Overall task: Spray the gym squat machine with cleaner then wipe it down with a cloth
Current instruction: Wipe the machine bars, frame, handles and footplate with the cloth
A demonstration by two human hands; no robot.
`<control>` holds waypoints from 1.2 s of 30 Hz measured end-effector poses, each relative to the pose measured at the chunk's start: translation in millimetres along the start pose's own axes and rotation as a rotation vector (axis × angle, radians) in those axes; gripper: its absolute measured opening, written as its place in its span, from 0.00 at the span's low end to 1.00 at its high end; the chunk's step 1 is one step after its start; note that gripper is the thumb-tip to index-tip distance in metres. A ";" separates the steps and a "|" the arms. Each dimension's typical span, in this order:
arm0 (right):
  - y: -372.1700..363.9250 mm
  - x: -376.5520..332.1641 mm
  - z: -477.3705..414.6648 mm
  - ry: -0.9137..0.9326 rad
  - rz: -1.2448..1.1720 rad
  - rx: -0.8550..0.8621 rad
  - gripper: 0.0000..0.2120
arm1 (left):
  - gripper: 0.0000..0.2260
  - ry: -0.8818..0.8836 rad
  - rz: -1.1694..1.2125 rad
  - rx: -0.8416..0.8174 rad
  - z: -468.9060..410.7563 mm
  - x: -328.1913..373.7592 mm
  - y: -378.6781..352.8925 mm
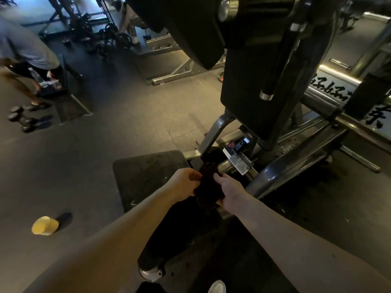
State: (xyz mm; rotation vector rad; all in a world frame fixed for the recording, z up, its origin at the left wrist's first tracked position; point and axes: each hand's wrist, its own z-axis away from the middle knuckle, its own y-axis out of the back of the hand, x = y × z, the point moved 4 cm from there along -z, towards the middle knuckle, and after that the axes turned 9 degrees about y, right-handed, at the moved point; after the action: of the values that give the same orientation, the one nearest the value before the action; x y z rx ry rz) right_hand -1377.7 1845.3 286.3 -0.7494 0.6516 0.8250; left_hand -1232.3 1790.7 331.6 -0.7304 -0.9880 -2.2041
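The squat machine (273,81) fills the upper right: black back pad, black shoulder pads and a grey steel frame running down to a dark foot platform (143,176). Just in front of the platform's right edge, both my hands hold a dark cloth (208,187) between them. My left hand (184,182) pinches its left side and my right hand (229,192) grips its right side. The cloth hangs bunched and is hard to make out against the dark machine parts. No spray bottle is visible in either hand.
A yellow container (44,225) lies on its side on the rubber floor at lower left. Two dumbbells (21,120) sit at far left, near a bending person (25,51) by a bench. Weight racks and plates (110,39) stand at the back. My shoe (216,286) shows at the bottom.
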 end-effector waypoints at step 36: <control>-312.9 -87.5 -199.0 0.302 -0.248 0.382 0.21 | 0.08 -0.496 -0.065 -0.164 -269.1 53.6 320.2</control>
State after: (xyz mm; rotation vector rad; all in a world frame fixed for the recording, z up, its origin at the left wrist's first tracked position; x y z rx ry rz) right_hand -1207.8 1508.5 340.0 -0.5927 0.9340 0.3454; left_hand -1102.3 1390.5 360.1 -1.3848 -1.0795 -2.2248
